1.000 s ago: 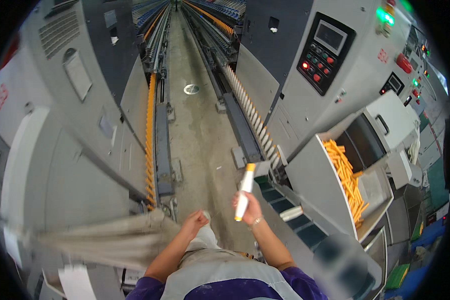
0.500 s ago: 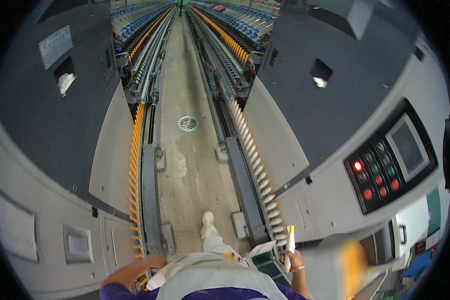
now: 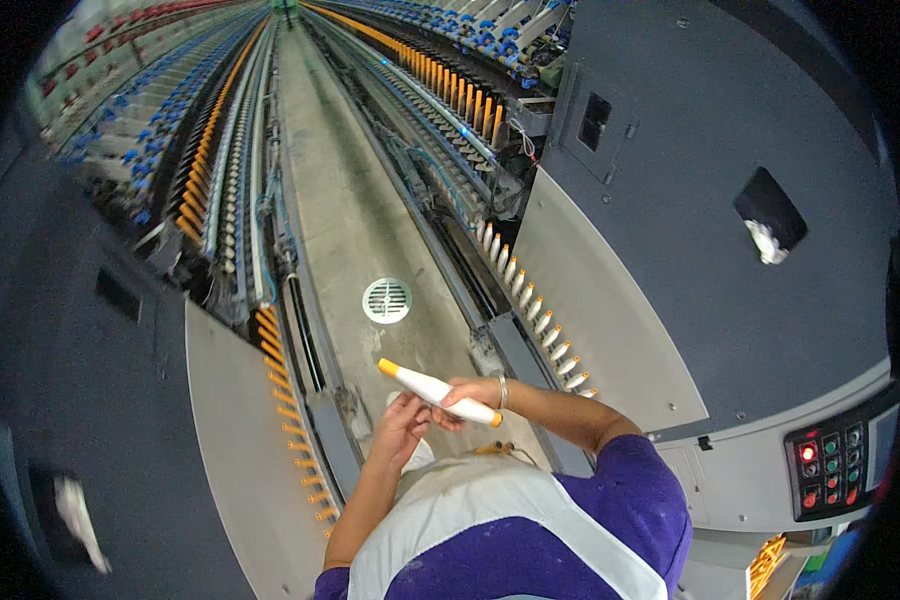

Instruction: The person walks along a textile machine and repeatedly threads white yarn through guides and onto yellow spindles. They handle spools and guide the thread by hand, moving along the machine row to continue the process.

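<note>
In front of my waist I hold a bobbin point(image 3: 425, 384) wound with white yarn, its yellow-orange tube ends bare. My right hand point(image 3: 477, 391) is closed around its nearer half, and the bobbin slants up to the left. Just below it, my left hand point(image 3: 400, 428) has its fingers drawn together in a pinch close to the yarn. Whatever those fingers hold is too small to make out. A row of similar white bobbins point(image 3: 543, 322) stands along the right machine. Bare orange tubes point(image 3: 288, 412) line the left machine.
Long spinning machines flank a narrow concrete aisle point(image 3: 340, 200) with a round drain grate point(image 3: 387, 300). Grey cabinets point(image 3: 660, 190) close in on both sides. At right sit a control panel point(image 3: 832, 465) with a lit red button and a box holding orange tubes point(image 3: 767, 568).
My right hand has brought the bobbin from the lower right to in front of my body. My left hand has come up beside it. The view has turned and moved forward along the aisle.
</note>
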`<state>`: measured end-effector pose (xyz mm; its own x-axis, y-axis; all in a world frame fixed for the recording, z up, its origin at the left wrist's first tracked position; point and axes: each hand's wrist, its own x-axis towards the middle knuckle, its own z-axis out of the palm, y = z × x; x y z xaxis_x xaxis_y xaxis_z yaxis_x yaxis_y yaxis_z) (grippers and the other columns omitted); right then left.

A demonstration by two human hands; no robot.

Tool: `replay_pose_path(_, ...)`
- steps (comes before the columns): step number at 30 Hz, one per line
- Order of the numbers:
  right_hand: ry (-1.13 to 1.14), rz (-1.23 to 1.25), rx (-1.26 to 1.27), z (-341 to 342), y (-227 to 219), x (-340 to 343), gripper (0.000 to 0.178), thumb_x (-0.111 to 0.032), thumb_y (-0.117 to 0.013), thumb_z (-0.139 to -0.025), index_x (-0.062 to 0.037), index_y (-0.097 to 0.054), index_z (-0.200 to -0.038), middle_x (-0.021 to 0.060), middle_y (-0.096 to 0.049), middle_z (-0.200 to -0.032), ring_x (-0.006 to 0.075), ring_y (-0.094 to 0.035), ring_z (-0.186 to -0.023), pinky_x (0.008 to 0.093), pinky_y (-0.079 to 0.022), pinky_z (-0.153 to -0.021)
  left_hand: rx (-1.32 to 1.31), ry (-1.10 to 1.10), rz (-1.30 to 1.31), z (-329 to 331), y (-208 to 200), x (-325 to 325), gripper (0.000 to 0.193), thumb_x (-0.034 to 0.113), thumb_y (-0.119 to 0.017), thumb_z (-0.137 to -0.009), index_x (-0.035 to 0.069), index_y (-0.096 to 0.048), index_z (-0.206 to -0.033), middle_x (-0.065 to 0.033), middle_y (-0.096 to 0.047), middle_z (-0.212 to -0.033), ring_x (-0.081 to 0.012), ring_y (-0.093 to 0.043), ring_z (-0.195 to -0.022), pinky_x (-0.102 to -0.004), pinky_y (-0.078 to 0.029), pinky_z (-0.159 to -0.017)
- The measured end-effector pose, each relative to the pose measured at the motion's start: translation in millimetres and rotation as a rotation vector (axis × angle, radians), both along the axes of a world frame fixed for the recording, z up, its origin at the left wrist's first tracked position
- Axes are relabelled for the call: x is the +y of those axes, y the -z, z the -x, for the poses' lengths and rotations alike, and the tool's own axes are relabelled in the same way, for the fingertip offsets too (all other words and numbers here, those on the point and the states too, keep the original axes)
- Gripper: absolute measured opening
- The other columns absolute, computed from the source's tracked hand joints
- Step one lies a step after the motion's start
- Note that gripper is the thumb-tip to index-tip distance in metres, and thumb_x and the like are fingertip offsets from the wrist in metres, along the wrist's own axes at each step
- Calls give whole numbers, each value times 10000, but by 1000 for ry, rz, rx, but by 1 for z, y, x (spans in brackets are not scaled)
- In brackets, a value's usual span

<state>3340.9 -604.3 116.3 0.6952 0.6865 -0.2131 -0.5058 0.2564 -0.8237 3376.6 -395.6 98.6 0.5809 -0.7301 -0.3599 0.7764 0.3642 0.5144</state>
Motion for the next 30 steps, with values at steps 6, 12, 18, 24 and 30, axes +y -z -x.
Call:
replay_pose_path(6,270,137,134,-138,-16,-70,425,-313,-635,-832,30,-586,-1079,130,-671,-922,108,-573,-548,220,-455,-456,-242,395,-159,-233,-24,-70,197,128,-503,-941,50,-510,-1122,37,-400,-647,-61,-386,-559,-200,-311,-486)
replay_pose_path(12,293,228,261,-209,-57,-153,428,-314,-627,-862,47,-563,-1082,145,-657,-983,135,-621,-652,273,-529,-595,-1072,908,-99,-394,-78,-220,302,267,-571,-912,14,-609,-1071,-32,-507,-640,-96,-457,-568,-281,-373,-508)
replay_pose_path(18,267,378,295,-327,-38,-327,410,-350,-546,-899,21,-622,-1057,113,-679,-911,203,-665,-783,331,-536,-699,-1014,1176,157,-466,-137,-349,336,301,-575,-921,-11,-655,-824,0,-487,-533,-59,-393,-440,-247,-312,-406)
replay_pose_path(24,529,1791,-179,-591,55,-403,347,-316,-532,-853,-11,-669,-760,173,-625,-649,329,-591,-589,414,-479,-601,-563,1488,-26,-609,-148,-415,344,331,-570,-928,-1,-634,-864,29,-427,-565,-39,-292,-408,-204,-192,-371)
replay_pose_path(30,1014,1277,73,-696,133,-384,241,-299,-678,-730,-66,-687,-793,121,-670,-768,278,-634,-721,382,-498,-661,-1548,1260,354,-711,-91,-507,257,283,-561,-912,76,-611,-1057,-101,-631,-752,-192,-607,-682,-336,-470,-630)
